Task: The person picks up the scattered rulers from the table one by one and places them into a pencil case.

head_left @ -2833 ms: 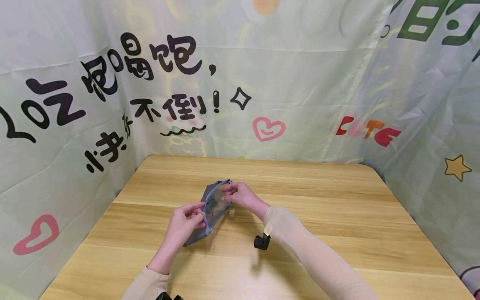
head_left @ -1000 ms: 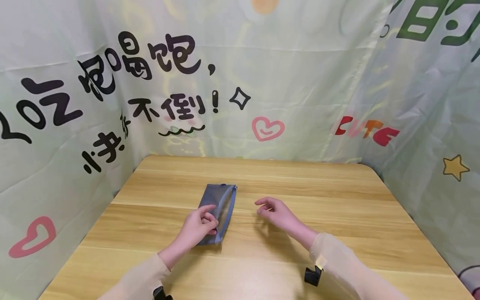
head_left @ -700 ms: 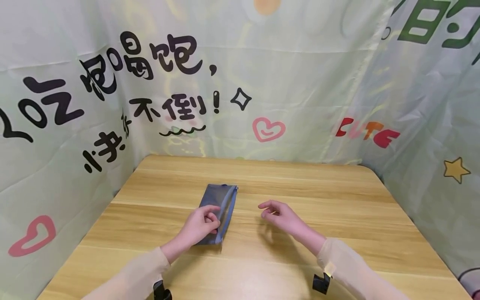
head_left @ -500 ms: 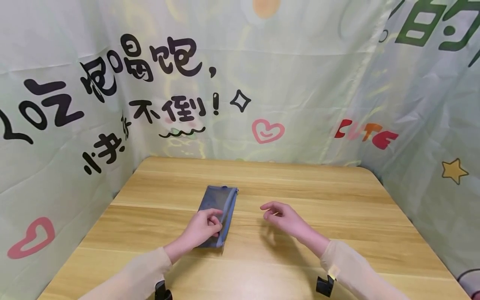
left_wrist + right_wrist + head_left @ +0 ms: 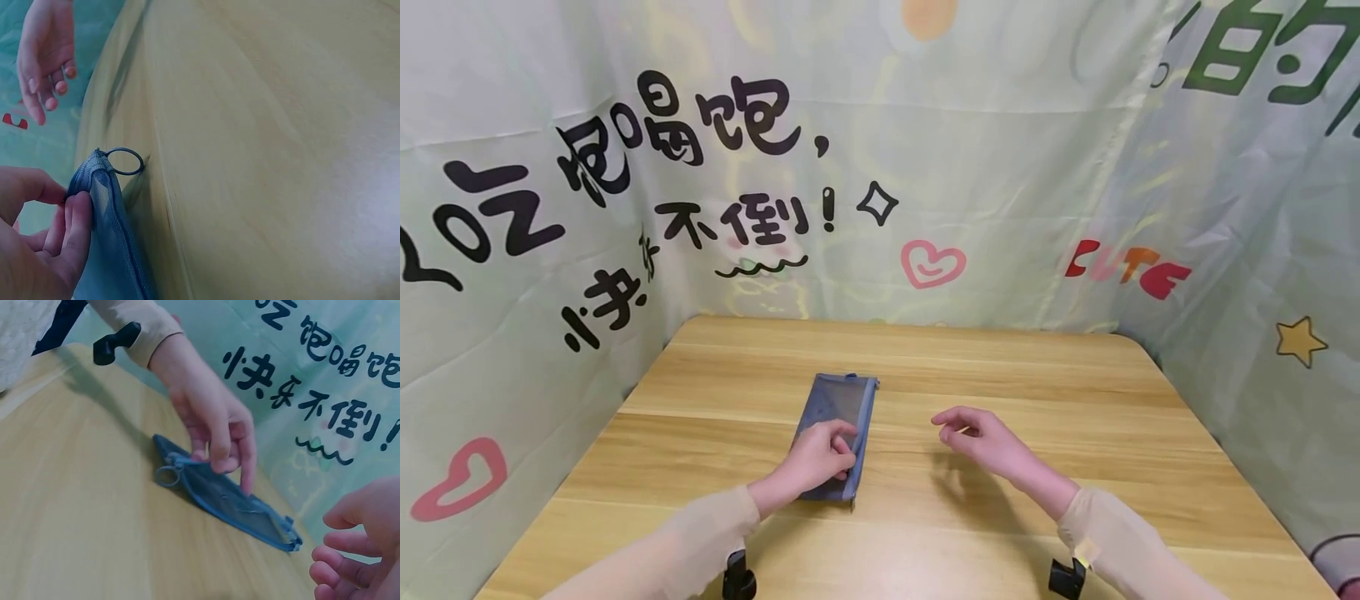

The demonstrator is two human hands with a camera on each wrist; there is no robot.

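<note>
A blue mesh zipper pouch lies on the wooden table, its zipper edge towards the right. My left hand pinches that edge near its middle, thumb and fingers curled on it; the left wrist view shows the fingertips against the fabric. A round pull ring hangs at one end of the zipper. In the right wrist view the pouch's mouth gapes a little, and what lies inside is hard to make out. My right hand hovers to the right of the pouch, fingers loosely bent around nothing.
The light wooden table runs back to printed cloth walls on the left, back and right. A black camera sits by the right cuff, and another black camera by the left cuff.
My right hand has left the pouch's mouth and drawn back to the right. The pouch, earlier tilted up and gaping, now lies flatter with its mouth narrowed. My left hand has shifted slightly right.
</note>
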